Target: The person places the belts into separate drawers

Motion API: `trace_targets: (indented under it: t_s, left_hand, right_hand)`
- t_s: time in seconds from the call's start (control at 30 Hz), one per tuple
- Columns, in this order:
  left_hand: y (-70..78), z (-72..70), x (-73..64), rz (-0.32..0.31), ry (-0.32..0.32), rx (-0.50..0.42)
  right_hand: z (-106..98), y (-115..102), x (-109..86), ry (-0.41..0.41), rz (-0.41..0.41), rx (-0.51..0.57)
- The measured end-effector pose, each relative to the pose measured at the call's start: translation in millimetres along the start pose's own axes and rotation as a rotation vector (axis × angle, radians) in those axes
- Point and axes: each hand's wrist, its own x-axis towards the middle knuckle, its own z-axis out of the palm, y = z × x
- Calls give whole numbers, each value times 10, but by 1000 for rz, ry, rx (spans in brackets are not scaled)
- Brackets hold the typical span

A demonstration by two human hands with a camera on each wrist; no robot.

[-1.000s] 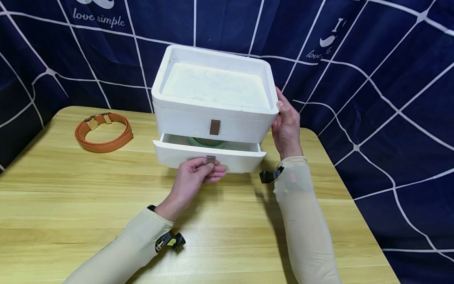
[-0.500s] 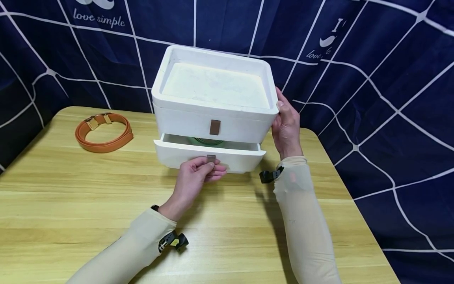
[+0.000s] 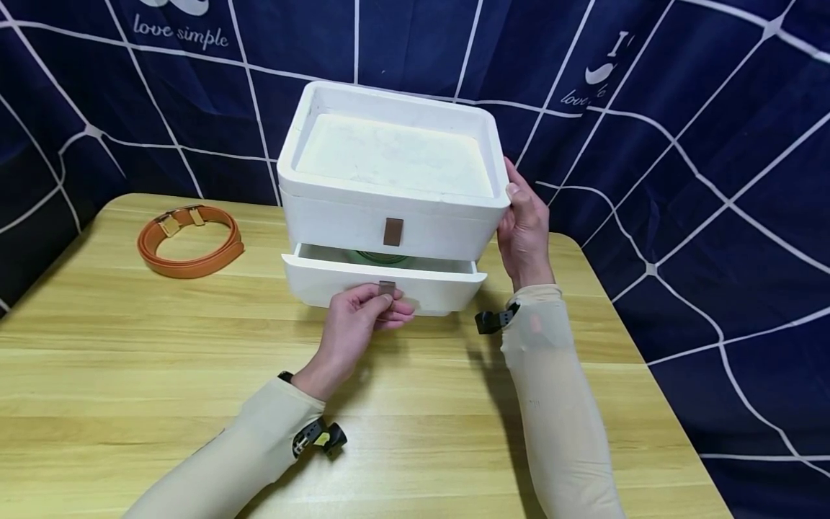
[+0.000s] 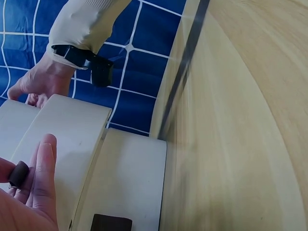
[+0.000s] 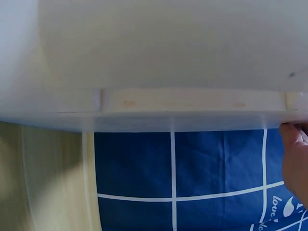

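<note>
A white two-drawer storage box [image 3: 389, 155] stands at the back of the table, its lower drawer [image 3: 431, 292] pulled partly out. My left hand [image 3: 350, 321] pinches the brown pull tab [image 3: 387, 287] of that drawer between thumb and fingers. In the left wrist view the left hand [image 4: 33, 192] shows close to the drawer fronts. Round the box's right side, my right hand [image 3: 524, 231] grips the front corner, its thumb in front. Inside the lower drawer part of a green coiled thing [image 3: 381, 257] shows; the upper drawer above hides the rest.
A coiled orange-brown belt [image 3: 191, 267] with a gold buckle lies left of the box on the wooden table [image 3: 162, 382]. A dark blue curtain [image 3: 415, 43] with white lines hangs close behind and to the right. The upper drawer [image 3: 344, 227] is shut.
My left hand and forearm have shifted slightly forward and right. The lower drawer has slid in very slightly, and less of the green coil shows. My right hand stays in place.
</note>
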Motion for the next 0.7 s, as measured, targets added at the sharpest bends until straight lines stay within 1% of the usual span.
trace_targets:
  t_s: [0.27, 0.43, 0.7]
  left_hand:
    - [6, -10, 18, -8, 6, 3]
    - [6, -7, 29, -1, 6, 8]
    - [-3, -16, 45, 2, -1, -9]
  right_hand:
    - [3, 7, 3, -3, 4, -9]
    - [6, 7, 8, -2, 0, 0]
    - [-1, 10, 1, -5, 0, 7]
